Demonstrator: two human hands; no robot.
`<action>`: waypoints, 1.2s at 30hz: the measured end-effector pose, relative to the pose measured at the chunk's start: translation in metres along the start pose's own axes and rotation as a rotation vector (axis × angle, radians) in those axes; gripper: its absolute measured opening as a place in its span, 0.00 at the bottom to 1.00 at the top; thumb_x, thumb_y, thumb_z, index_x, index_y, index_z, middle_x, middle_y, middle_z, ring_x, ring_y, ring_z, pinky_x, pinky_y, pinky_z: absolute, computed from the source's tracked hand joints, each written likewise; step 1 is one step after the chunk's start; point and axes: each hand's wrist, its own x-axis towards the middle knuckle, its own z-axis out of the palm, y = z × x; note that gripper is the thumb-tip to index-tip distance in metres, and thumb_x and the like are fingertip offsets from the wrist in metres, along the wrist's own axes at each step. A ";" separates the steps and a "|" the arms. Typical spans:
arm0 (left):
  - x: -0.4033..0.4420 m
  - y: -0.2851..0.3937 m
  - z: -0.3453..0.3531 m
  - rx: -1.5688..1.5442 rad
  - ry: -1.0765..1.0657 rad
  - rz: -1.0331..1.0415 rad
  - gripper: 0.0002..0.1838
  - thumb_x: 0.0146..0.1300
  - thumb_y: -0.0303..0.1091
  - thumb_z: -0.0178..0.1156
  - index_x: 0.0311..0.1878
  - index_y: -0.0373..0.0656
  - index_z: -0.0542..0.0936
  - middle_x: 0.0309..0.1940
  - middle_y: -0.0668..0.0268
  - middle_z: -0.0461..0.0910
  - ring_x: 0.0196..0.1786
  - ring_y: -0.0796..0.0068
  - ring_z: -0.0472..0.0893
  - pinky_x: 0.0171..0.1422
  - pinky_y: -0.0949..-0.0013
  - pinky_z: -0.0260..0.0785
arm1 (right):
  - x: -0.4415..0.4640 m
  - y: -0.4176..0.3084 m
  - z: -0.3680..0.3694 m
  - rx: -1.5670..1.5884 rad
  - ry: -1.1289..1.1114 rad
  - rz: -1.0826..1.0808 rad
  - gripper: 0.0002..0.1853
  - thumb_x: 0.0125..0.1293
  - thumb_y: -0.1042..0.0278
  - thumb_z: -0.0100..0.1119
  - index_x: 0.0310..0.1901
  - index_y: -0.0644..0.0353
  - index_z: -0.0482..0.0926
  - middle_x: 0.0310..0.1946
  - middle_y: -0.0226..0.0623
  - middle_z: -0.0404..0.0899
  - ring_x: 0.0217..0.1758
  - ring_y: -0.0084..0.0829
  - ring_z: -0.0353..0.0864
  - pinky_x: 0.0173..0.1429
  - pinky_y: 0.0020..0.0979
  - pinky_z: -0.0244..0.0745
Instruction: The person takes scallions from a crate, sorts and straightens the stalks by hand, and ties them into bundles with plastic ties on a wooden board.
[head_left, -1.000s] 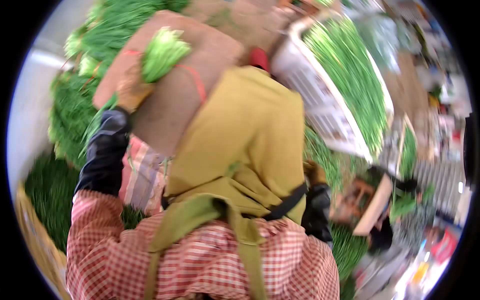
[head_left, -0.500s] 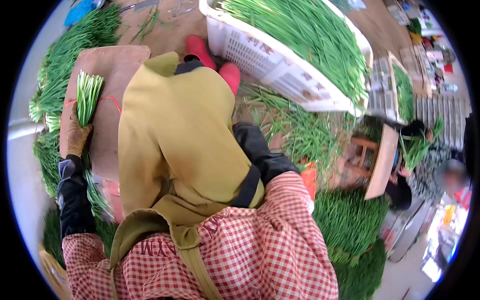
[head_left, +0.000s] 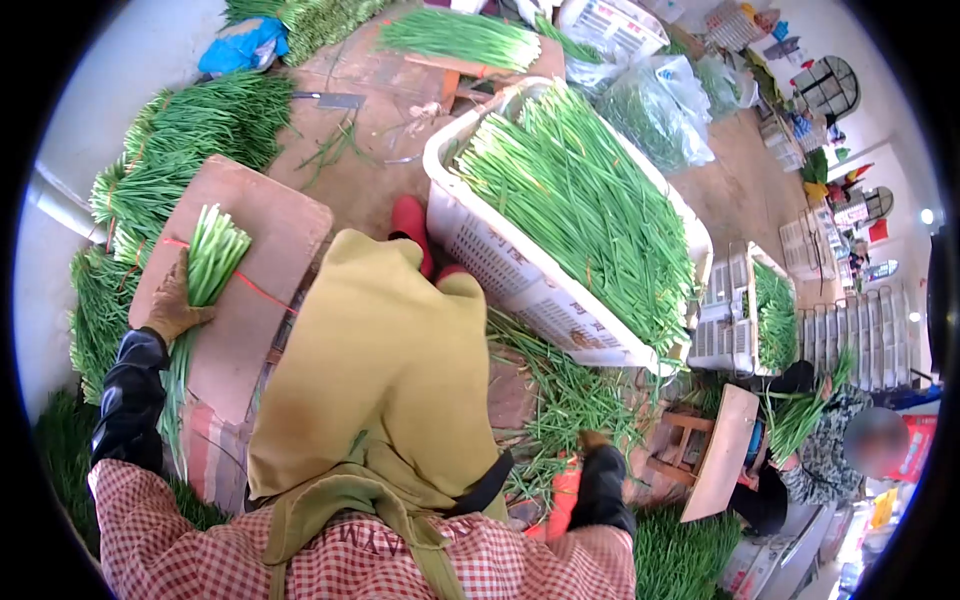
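Note:
My left hand (head_left: 175, 303), in a brown glove, is wrapped round a bunch of green stalks (head_left: 215, 258) with pale cut ends. The bunch lies on a brown board (head_left: 240, 350) at the left, with a thin red tie (head_left: 265, 291) stretched across the board beneath it. To the right of the apron, my right hand (head_left: 593, 440) reaches down by loose green stalks (head_left: 585, 400), next to an orange-red thing (head_left: 563, 495). Only a small part of its glove shows, and its fingers cannot be made out.
A white crate (head_left: 520, 285) full of green stalks stands ahead of my red boots (head_left: 409, 222). Bundles (head_left: 225, 120) are heaped at the left wall, near a knife (head_left: 340, 100). At the right, a co-worker (head_left: 825, 450) holds stalks beside a tilted board (head_left: 720, 455).
The view has shifted, showing more of the room. My right hand, hidden before beyond the knee, now shows farther right by the loose stalks. My left hand still holds the bunch on the board.

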 end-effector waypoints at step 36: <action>0.171 0.464 0.099 -0.049 0.287 1.075 0.37 0.65 0.53 0.51 0.72 0.41 0.56 0.71 0.54 0.57 0.74 0.58 0.55 0.77 0.57 0.47 | 0.194 -0.191 -0.550 -0.247 0.869 0.181 0.58 0.51 0.28 0.59 0.74 0.53 0.42 0.74 0.47 0.47 0.76 0.45 0.49 0.76 0.45 0.44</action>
